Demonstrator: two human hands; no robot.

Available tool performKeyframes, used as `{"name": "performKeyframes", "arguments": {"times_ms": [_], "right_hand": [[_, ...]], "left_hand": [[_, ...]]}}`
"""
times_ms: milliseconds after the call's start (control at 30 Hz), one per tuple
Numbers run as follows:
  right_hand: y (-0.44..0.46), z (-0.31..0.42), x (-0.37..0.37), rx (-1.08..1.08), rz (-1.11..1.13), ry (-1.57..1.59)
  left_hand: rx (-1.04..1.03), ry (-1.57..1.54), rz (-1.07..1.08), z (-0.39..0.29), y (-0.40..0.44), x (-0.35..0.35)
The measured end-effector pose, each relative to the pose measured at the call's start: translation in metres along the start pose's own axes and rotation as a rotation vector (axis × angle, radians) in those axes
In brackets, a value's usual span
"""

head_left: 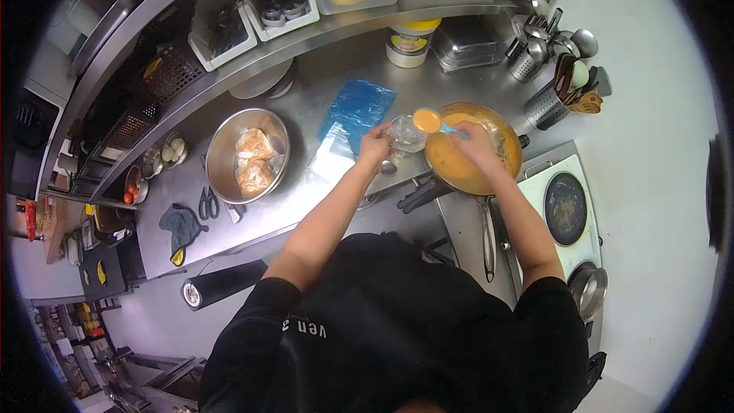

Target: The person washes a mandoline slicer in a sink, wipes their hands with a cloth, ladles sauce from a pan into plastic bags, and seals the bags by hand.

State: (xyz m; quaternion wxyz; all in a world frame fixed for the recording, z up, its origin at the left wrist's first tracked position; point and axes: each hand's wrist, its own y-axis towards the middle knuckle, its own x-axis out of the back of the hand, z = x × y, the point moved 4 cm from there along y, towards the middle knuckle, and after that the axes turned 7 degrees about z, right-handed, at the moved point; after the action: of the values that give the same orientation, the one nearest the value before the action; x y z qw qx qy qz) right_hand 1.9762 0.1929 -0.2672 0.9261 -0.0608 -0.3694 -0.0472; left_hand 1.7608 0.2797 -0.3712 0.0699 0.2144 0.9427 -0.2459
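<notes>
My left hand (375,145) grips a small clear bowl (409,138) by its side, over the steel counter. In my right hand (477,145) is a measuring cup (427,120) with a blue handle, full of orange sauce. The cup is at the bowl's right edge, near the left rim of a frying pan (515,154). Orange sauce (456,167) covers much of the pan, whose long handle points toward me. Behind my left hand lies a blue plastic bag (355,111). A spoon (388,167) rests on the counter below the bowl.
Left on the counter stands a steel mixing bowl (217,177) holding bagged orange food, with scissors (207,204) and a dark cloth (180,228) nearby. A hob (567,208) is to the right. Utensil holders (546,109) and a yellow-lidded tub (407,47) stand behind, under a shelf.
</notes>
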Motion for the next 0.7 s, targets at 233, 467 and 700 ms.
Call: {"name": "performKeyframes", "arguments": {"times_ms": [233, 467, 700], "right_hand": [[-0.011, 0.026, -0.037, 0.388, -0.216, -0.626], [-0.018, 0.027, -0.048, 0.522, -0.199, -0.638], [0.002, -0.017, -0.040, -0.130, -0.014, 0.485]], "left_hand": [[0.025, -0.003, 0.006, 0.004, 0.000, 0.001], [-0.007, -0.005, 0.001, 0.006, 0.001, 0.001], [-0.042, -0.017, -0.039, 0.002, -0.003, -0.003]]}}
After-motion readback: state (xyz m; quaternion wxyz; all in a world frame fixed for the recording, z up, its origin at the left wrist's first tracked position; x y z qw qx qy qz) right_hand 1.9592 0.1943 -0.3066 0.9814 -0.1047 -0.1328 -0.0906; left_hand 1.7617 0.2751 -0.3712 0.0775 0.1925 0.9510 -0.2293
